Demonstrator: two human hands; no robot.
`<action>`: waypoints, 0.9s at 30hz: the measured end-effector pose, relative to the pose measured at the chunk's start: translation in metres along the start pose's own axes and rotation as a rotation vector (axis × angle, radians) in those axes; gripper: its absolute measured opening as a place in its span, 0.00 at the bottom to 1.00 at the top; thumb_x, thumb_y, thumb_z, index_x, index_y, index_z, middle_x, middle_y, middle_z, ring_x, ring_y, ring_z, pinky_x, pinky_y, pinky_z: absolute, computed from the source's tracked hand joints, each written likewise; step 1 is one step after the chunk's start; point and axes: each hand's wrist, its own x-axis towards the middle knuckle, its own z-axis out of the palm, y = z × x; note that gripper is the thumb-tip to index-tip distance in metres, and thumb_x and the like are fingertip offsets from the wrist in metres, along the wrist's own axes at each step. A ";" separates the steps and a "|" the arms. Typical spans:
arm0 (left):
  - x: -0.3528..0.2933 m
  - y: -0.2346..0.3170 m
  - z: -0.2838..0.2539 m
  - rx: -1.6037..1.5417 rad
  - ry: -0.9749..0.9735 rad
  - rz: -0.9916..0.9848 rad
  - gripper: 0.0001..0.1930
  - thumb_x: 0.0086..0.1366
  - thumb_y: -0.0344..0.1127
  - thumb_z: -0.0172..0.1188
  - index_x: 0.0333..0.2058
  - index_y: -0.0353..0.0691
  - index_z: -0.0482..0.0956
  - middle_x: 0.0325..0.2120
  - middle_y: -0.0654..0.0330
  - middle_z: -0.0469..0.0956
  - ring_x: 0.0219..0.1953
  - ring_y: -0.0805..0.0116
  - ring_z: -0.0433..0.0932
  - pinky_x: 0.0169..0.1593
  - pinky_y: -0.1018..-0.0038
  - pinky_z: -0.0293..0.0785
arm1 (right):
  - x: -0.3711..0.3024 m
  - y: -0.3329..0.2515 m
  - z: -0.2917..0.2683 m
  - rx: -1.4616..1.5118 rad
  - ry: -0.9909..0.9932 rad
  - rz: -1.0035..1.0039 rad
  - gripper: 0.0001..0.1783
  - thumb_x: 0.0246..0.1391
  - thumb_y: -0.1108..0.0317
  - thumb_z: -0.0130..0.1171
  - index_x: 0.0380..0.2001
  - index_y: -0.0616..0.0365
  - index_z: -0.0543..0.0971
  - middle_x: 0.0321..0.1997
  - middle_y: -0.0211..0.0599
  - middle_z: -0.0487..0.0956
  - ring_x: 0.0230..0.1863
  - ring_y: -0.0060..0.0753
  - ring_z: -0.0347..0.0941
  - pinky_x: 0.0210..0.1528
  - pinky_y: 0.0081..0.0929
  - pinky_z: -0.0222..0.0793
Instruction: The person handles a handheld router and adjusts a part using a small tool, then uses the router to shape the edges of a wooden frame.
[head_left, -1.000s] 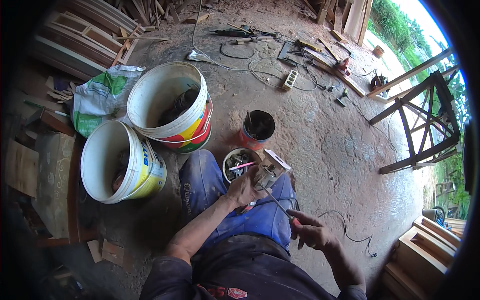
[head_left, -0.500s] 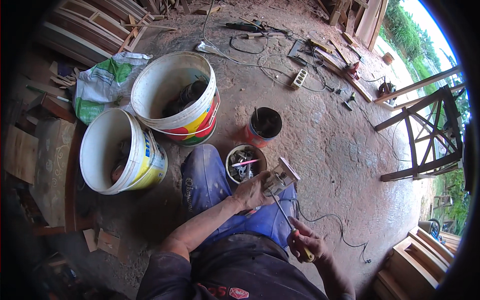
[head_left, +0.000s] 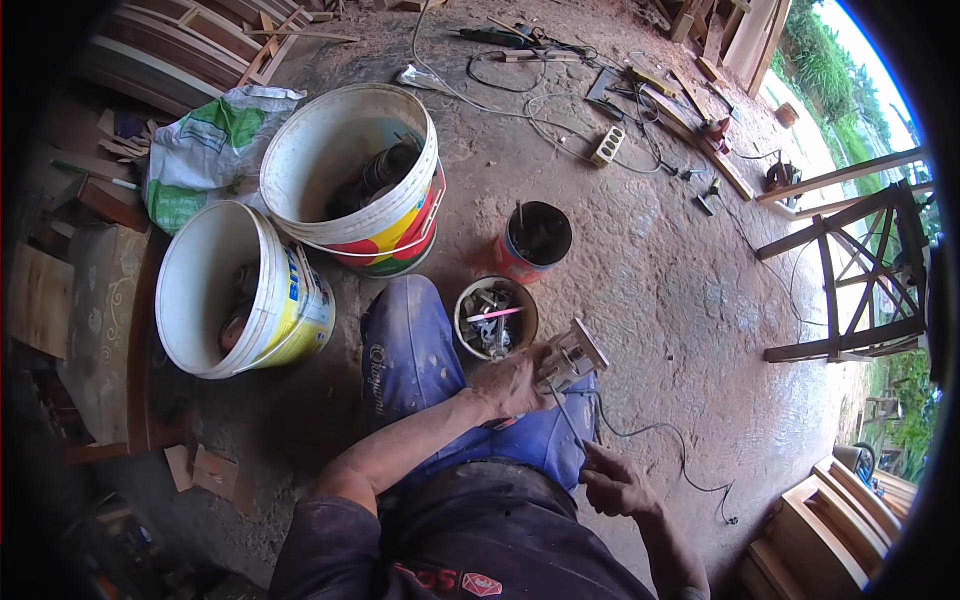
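My left hand [head_left: 508, 386] is closed around a corded power tool, which looks like a trim router [head_left: 566, 364], held over my lap with its flat base plate tilted up and to the right. In my right hand [head_left: 620, 482] is a screwdriver [head_left: 570, 417]; the fingers cover its handle. Its metal shaft slants up to the router's base, where the tip seems to touch, though the exact contact is too small to make out. A power cord [head_left: 640, 431] trails from the router onto the floor at the right.
Just beyond my knees stand a can of metal parts [head_left: 460, 322] and a red can [head_left: 516, 268]. Two large white buckets [head_left: 290, 235] [head_left: 180, 330] are at left. Cables, a power strip [head_left: 608, 147] and tools lie ahead. A wooden frame [head_left: 838, 270] stands at right.
My right hand has turned on the screwdriver, so its red and yellow handle is now covered by the fingers. The router has shifted slightly to the right.
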 end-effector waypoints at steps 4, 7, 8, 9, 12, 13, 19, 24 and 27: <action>-0.005 0.003 -0.006 -0.032 0.021 -0.030 0.45 0.51 0.55 0.74 0.65 0.46 0.64 0.53 0.48 0.80 0.56 0.47 0.80 0.57 0.56 0.76 | 0.003 -0.027 0.005 -0.862 0.319 -0.156 0.26 0.60 0.67 0.62 0.62 0.47 0.78 0.37 0.40 0.81 0.32 0.45 0.81 0.30 0.38 0.74; -0.003 0.006 -0.006 -0.078 0.038 0.018 0.43 0.52 0.54 0.73 0.63 0.45 0.66 0.52 0.47 0.80 0.56 0.47 0.79 0.57 0.56 0.76 | 0.005 -0.011 0.001 -0.334 0.183 0.032 0.26 0.60 0.68 0.61 0.63 0.47 0.77 0.34 0.38 0.81 0.28 0.44 0.78 0.27 0.39 0.72; -0.003 0.008 -0.006 -0.075 0.028 0.032 0.41 0.52 0.53 0.73 0.61 0.43 0.67 0.52 0.46 0.79 0.56 0.47 0.79 0.58 0.56 0.75 | 0.002 -0.003 -0.005 0.001 0.041 0.221 0.26 0.60 0.68 0.61 0.62 0.47 0.77 0.34 0.38 0.81 0.26 0.44 0.77 0.27 0.39 0.71; -0.002 0.009 -0.005 -0.072 0.019 0.045 0.40 0.53 0.53 0.72 0.60 0.41 0.68 0.52 0.46 0.79 0.56 0.47 0.79 0.58 0.56 0.75 | 0.001 0.000 -0.009 0.338 -0.102 0.405 0.25 0.60 0.68 0.61 0.61 0.48 0.78 0.34 0.38 0.81 0.25 0.44 0.76 0.27 0.39 0.71; -0.003 0.013 -0.008 -0.045 -0.019 0.007 0.38 0.53 0.52 0.71 0.58 0.39 0.69 0.52 0.45 0.78 0.57 0.46 0.78 0.59 0.56 0.74 | 0.007 -0.016 0.017 -0.496 0.237 0.077 0.22 0.59 0.70 0.60 0.57 0.48 0.80 0.33 0.38 0.79 0.34 0.45 0.77 0.31 0.39 0.71; -0.005 0.013 -0.010 -0.035 -0.034 -0.015 0.38 0.53 0.52 0.72 0.58 0.39 0.69 0.52 0.45 0.78 0.57 0.46 0.78 0.59 0.56 0.74 | 0.011 -0.011 0.023 -0.904 0.389 -0.124 0.21 0.59 0.70 0.60 0.56 0.47 0.81 0.33 0.39 0.78 0.36 0.45 0.77 0.32 0.40 0.71; -0.002 -0.001 0.008 -0.031 -0.002 0.050 0.42 0.52 0.54 0.74 0.60 0.40 0.67 0.53 0.46 0.77 0.56 0.45 0.78 0.59 0.54 0.74 | 0.038 0.131 0.002 -0.603 0.644 0.108 0.11 0.54 0.69 0.63 0.42 0.57 0.80 0.31 0.43 0.79 0.30 0.47 0.77 0.35 0.43 0.72; 0.002 0.008 0.021 0.062 -0.123 0.108 0.44 0.53 0.56 0.74 0.62 0.40 0.64 0.53 0.45 0.75 0.57 0.43 0.76 0.61 0.53 0.72 | 0.055 0.259 -0.020 -0.278 0.547 0.548 0.23 0.56 0.58 0.64 0.48 0.65 0.78 0.32 0.39 0.82 0.27 0.35 0.80 0.34 0.38 0.75; 0.004 0.024 0.024 0.088 -0.141 0.196 0.44 0.53 0.56 0.73 0.62 0.40 0.64 0.52 0.44 0.76 0.55 0.41 0.77 0.60 0.53 0.73 | 0.063 0.283 -0.044 -0.192 0.597 0.512 0.35 0.59 0.53 0.65 0.61 0.69 0.74 0.43 0.43 0.83 0.42 0.34 0.82 0.43 0.33 0.76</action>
